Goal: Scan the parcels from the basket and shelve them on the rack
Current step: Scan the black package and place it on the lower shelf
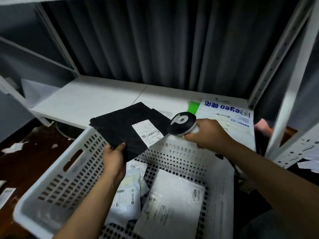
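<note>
My left hand (114,156) grips the near corner of a flat black parcel (120,125), held above the far rim of the white perforated basket (57,183). A white shipping label (147,133) with a barcode faces up on the parcel. My right hand (205,133) holds a black and white barcode scanner (182,122), its head close to the label's right side. Inside the basket lie several white and grey parcels, among them a large white one (172,204). The white rack shelf (89,100) stretches just behind the basket.
A white mailer with blue print and a green patch (227,116) lies on the shelf's right end. A rack upright (290,94) rises at the right. A dark curtain hangs behind the shelf. Paper scraps litter the dark floor (15,147) at the left.
</note>
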Available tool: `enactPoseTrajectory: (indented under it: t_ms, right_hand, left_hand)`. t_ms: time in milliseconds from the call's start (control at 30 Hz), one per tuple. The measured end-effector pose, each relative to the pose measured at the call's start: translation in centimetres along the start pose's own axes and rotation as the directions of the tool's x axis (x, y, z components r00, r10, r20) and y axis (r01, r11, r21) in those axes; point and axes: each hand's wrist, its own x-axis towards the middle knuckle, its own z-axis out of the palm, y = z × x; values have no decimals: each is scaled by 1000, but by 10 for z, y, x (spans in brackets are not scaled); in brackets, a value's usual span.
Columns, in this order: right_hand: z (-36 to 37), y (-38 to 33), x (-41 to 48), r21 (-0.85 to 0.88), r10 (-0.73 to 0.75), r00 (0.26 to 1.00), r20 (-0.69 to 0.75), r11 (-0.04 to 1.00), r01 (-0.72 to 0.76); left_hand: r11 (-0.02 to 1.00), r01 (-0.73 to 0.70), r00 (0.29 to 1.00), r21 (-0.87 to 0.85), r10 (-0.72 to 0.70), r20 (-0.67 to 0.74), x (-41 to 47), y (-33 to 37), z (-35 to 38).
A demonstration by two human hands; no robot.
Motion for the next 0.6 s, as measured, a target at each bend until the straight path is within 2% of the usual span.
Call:
enactPoseTrajectory:
  t_ms: [200,433,600]
  right_hand:
    - [-17,20,45,-36,60,992,-113,997,-64]
    - [-56,63,63,90,196,934,-298,980,-177]
    - [-83,99,54,46,246,877,-414,967,-250]
  left_hand:
    - [986,165,986,-30,-164,43,34,-5,78]
    - [959,246,940,137,-271,207,30,-47,175]
    - [933,173,918,316,-269,293,38,-87,237]
